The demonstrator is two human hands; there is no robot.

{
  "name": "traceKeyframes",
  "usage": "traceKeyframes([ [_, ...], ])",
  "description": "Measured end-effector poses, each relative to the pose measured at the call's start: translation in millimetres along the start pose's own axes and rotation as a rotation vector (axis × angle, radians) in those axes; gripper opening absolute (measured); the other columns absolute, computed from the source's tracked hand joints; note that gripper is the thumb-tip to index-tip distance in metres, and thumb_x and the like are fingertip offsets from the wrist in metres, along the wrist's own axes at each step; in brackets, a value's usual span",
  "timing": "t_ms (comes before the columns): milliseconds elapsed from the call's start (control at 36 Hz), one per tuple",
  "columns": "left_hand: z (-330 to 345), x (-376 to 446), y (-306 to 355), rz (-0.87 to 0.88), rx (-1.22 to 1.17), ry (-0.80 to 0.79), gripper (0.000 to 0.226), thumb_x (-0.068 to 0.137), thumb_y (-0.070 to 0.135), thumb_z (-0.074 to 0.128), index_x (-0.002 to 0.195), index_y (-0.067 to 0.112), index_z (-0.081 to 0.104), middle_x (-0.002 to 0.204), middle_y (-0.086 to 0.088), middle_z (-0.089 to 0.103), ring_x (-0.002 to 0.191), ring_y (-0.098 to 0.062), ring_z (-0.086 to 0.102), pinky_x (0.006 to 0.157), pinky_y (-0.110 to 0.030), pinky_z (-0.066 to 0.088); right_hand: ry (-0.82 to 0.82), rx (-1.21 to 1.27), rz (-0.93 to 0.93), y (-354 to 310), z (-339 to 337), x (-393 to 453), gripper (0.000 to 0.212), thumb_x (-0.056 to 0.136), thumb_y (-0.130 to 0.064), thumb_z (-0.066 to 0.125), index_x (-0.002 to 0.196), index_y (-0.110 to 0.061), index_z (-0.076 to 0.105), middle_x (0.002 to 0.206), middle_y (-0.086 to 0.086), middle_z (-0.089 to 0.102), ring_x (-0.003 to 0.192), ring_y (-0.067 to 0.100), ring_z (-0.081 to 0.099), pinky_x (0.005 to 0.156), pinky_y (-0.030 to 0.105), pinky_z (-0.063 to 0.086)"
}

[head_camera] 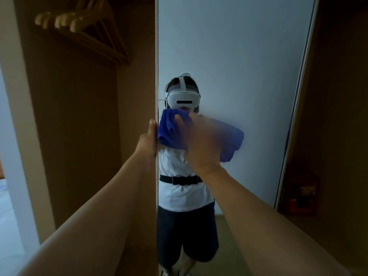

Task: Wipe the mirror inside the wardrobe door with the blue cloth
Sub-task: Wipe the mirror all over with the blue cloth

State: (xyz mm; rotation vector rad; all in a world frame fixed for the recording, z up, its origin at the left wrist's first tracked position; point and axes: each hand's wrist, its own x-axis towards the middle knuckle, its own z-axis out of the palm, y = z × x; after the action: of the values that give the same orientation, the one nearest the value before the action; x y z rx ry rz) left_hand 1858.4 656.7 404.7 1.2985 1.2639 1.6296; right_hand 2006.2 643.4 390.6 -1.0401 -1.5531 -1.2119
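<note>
Two bare forearms reach up from the lower corners of the frame in the head view, toward a tall mirror (239, 56) set inside an open wardrobe door (137, 96). At centre frame, the left hand (148, 140) grips the door's near edge, thumb on the wooden face and fingers wrapped round the edge out of sight. Just right of it, the right hand (201, 142) presses a bunched blue cloth (231, 140) against the glass. That hand is motion-blurred: its fingers lie spread across the cloth, and whether they curl into the fabric or lie flat cannot be told. The cloth sits at mid-height of the mirror, near its left edge, its right end hanging out past the hand.

Reflected in the glass, a person (183, 196) stands in a white shirt, dark shorts and a black waist strap, wearing a white headset (183, 99). The cloth's reflection covers the area just below the headset. A pale wall fills the rest of the mirror.

In the upper left of the frame, wooden hangers (83, 24) hang in a row inside the brown wardrobe interior. A dark wooden panel (338, 116) borders the mirror's silver frame on the right of the picture.
</note>
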Motion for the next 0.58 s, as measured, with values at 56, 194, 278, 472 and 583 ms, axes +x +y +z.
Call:
traceKeyframes([
  [56, 1, 0, -2, -0.03, -0.067, -0.014, 0.051, 0.09, 0.061, 0.032, 0.08, 0.02, 0.06, 0.089, -0.01, 0.069, 0.087, -0.024, 0.065, 0.083, -0.04, 0.053, -0.009, -0.002, -0.036, -1, 5, -19, 0.062, 0.074, -0.02, 0.069, 0.133, -0.028, 0.054, 0.124, 0.008, 0.061, 0.109, 0.029, 0.055, 0.084, 0.044, 0.044],
  [194, 1, -8, -8, -0.083, -0.034, -0.028, 0.06, 0.085, 0.069, 0.028, 0.079, 0.018, 0.059, 0.095, -0.015, 0.069, 0.091, -0.029, 0.065, 0.088, -0.045, 0.051, -0.04, 0.021, -0.105, -8, 13, -63, 0.059, 0.075, -0.019, 0.06, 0.133, -0.029, 0.054, 0.126, 0.008, 0.059, 0.112, 0.027, 0.042, 0.09, 0.043, 0.033],
  [278, 1, -15, -19, -0.132, -0.033, -0.084, 0.072, 0.083, 0.074, 0.022, 0.094, 0.017, 0.063, 0.102, -0.014, 0.068, 0.097, -0.027, 0.064, 0.093, -0.045, 0.049, -0.026, 0.024, -0.115, -11, 17, -76, 0.059, 0.076, -0.018, 0.067, 0.132, -0.029, 0.055, 0.124, 0.007, 0.06, 0.111, 0.027, 0.044, 0.089, 0.042, 0.032],
  [472, -2, -25, -59, -0.195, -0.056, -0.144, 0.063, 0.091, 0.063, 0.022, 0.106, 0.014, 0.059, 0.098, -0.012, 0.067, 0.091, -0.025, 0.064, 0.076, -0.037, 0.053, -0.041, 0.0, -0.133, -24, 23, -108, 0.047, 0.087, -0.02, 0.056, 0.132, -0.031, 0.055, 0.123, 0.005, 0.062, 0.11, 0.026, 0.044, 0.088, 0.042, 0.036],
  [583, -6, -29, -70, -0.241, -0.039, -0.084, 0.03, 0.093, 0.036, 0.034, 0.087, 0.016, 0.055, 0.083, -0.007, 0.064, 0.074, -0.019, 0.06, 0.063, -0.031, 0.049, -0.06, 0.038, -0.13, -31, 23, -129, 0.053, 0.096, -0.01, 0.022, 0.129, -0.03, 0.059, 0.119, 0.005, 0.064, 0.109, 0.025, 0.045, 0.086, 0.041, 0.035],
])
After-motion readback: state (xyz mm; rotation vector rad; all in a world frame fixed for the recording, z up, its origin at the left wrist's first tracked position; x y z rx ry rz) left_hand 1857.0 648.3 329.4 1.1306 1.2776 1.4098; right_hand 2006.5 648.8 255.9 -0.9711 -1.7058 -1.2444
